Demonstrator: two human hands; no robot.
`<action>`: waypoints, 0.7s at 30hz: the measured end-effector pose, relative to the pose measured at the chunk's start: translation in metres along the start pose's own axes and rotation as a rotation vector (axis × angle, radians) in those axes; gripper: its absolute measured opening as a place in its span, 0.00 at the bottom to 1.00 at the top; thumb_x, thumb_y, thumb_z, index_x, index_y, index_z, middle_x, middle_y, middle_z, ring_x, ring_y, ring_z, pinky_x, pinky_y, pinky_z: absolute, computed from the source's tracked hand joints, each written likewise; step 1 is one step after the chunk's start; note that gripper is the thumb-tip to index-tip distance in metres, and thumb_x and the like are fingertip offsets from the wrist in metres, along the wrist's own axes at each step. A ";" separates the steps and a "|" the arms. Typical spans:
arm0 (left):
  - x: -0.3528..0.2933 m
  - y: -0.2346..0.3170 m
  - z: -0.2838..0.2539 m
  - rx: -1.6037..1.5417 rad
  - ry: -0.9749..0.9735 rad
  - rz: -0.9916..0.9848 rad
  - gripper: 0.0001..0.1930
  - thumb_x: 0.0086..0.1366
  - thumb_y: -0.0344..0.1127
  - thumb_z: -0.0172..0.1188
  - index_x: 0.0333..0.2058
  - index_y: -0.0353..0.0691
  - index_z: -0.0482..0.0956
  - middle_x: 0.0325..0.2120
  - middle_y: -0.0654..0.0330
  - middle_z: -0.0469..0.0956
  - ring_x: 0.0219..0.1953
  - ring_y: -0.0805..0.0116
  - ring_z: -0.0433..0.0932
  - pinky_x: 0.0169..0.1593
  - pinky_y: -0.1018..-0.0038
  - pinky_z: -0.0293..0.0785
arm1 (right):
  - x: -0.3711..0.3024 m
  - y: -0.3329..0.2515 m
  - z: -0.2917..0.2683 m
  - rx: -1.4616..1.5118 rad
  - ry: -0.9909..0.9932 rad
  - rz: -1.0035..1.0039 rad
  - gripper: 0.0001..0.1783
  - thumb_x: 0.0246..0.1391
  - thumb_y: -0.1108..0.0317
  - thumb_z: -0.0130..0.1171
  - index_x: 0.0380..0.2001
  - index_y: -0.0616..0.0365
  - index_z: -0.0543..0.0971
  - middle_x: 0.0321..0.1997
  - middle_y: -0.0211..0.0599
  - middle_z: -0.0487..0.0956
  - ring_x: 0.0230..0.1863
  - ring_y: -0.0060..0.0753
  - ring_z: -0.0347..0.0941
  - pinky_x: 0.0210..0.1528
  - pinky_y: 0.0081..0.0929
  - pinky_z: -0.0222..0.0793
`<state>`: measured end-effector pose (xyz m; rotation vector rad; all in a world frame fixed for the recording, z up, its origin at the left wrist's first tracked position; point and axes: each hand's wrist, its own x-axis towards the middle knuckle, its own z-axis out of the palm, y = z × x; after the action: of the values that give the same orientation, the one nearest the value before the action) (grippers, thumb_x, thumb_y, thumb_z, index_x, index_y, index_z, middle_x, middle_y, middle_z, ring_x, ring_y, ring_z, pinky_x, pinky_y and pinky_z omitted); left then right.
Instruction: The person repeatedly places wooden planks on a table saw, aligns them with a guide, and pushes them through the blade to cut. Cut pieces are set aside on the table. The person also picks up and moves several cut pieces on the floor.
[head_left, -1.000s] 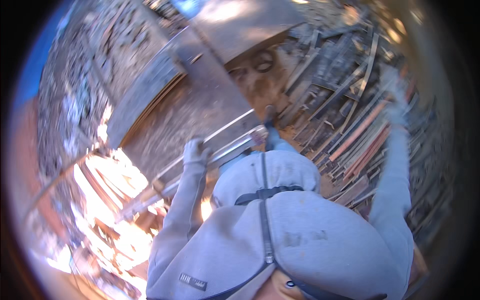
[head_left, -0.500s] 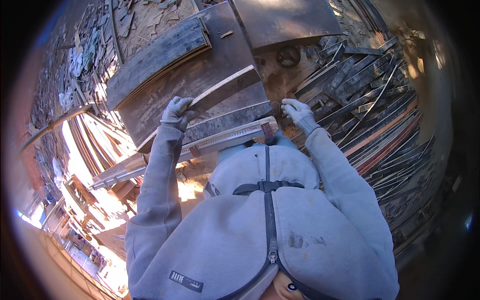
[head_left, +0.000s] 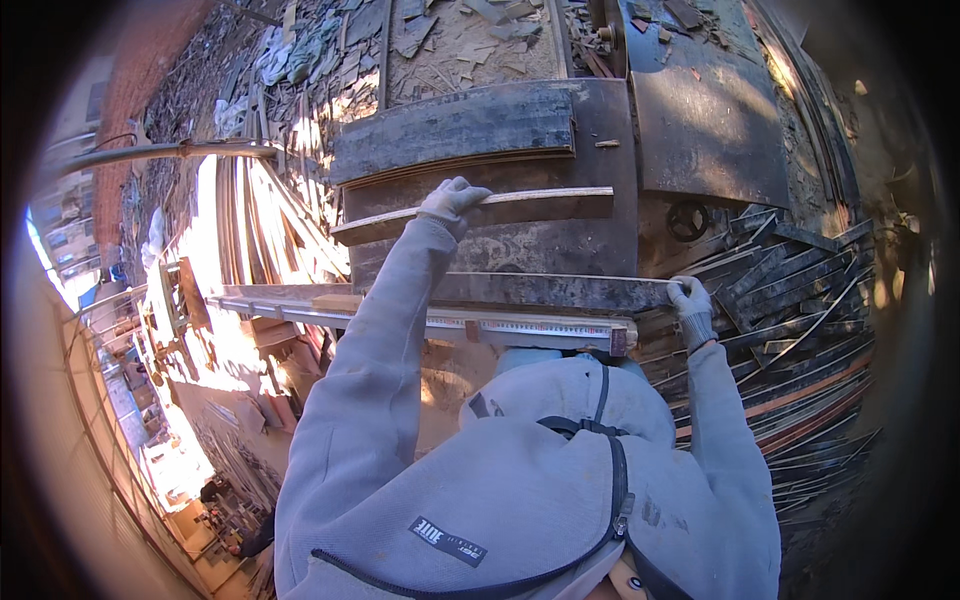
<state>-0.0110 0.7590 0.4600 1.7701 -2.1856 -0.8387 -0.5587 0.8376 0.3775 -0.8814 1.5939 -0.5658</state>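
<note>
Both my hands wear pale gloves. My left hand (head_left: 452, 203) is closed over the upper edge of a narrow wooden strip (head_left: 545, 197), pale along its edge and dark on its face, lying across the dark metal table (head_left: 590, 245). Nearer to me, a long dark plank (head_left: 540, 291) lies along the table's front edge. My right hand (head_left: 690, 298) pinches the plank's right end between thumb and fingers. Just on my side of the plank runs a rail with a measuring scale (head_left: 540, 327).
A stack of dark boards (head_left: 460, 125) lies at the table's far side. A second metal surface (head_left: 710, 130) stands to the right, with a handwheel (head_left: 688, 221) below it. Piled dark strips (head_left: 800, 290) fill the right. A metal pipe (head_left: 170, 152) juts in at left.
The view has turned. My left hand has moved from the strip's left end further along it. My right hand, apart from the plank before, now grips its right end, which reaches further right.
</note>
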 end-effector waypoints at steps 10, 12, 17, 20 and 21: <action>0.125 -0.103 -0.102 -0.134 0.075 0.047 0.24 0.62 0.18 0.68 0.57 0.43 0.87 0.43 0.62 0.80 0.52 0.65 0.79 0.56 0.71 0.74 | -0.004 0.017 -0.038 0.193 0.243 -0.073 0.22 0.71 0.72 0.63 0.65 0.58 0.78 0.60 0.35 0.80 0.54 0.26 0.76 0.61 0.26 0.72; 0.164 -0.133 -0.110 -0.007 0.062 0.055 0.24 0.62 0.21 0.68 0.57 0.44 0.87 0.44 0.60 0.81 0.52 0.63 0.80 0.57 0.69 0.75 | -0.008 0.007 -0.035 0.211 0.282 -0.009 0.23 0.71 0.72 0.62 0.67 0.56 0.78 0.64 0.34 0.78 0.57 0.28 0.74 0.65 0.27 0.70; 0.220 -0.199 -0.064 0.182 0.194 0.083 0.19 0.72 0.31 0.63 0.60 0.47 0.85 0.56 0.49 0.84 0.58 0.56 0.83 0.62 0.64 0.77 | -0.008 -0.008 -0.044 0.314 0.206 0.004 0.16 0.73 0.68 0.60 0.60 0.55 0.83 0.46 0.27 0.85 0.41 0.18 0.76 0.47 0.20 0.74; 0.205 -0.200 -0.039 0.237 0.077 -0.060 0.22 0.73 0.33 0.63 0.65 0.49 0.80 0.58 0.47 0.83 0.61 0.51 0.81 0.64 0.63 0.75 | 0.000 -0.005 -0.064 0.266 0.205 0.056 0.14 0.73 0.69 0.60 0.58 0.54 0.85 0.44 0.25 0.85 0.39 0.16 0.76 0.44 0.18 0.74; 0.195 -0.188 -0.033 0.293 0.116 -0.052 0.24 0.73 0.35 0.63 0.67 0.50 0.77 0.59 0.47 0.82 0.61 0.50 0.80 0.65 0.63 0.75 | 0.004 -0.003 -0.074 0.276 0.188 0.060 0.14 0.73 0.69 0.61 0.58 0.54 0.85 0.43 0.25 0.85 0.39 0.15 0.76 0.43 0.18 0.74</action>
<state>0.1111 0.5425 0.3479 1.9582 -2.2877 -0.4286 -0.6297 0.8249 0.3930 -0.5857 1.6548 -0.8231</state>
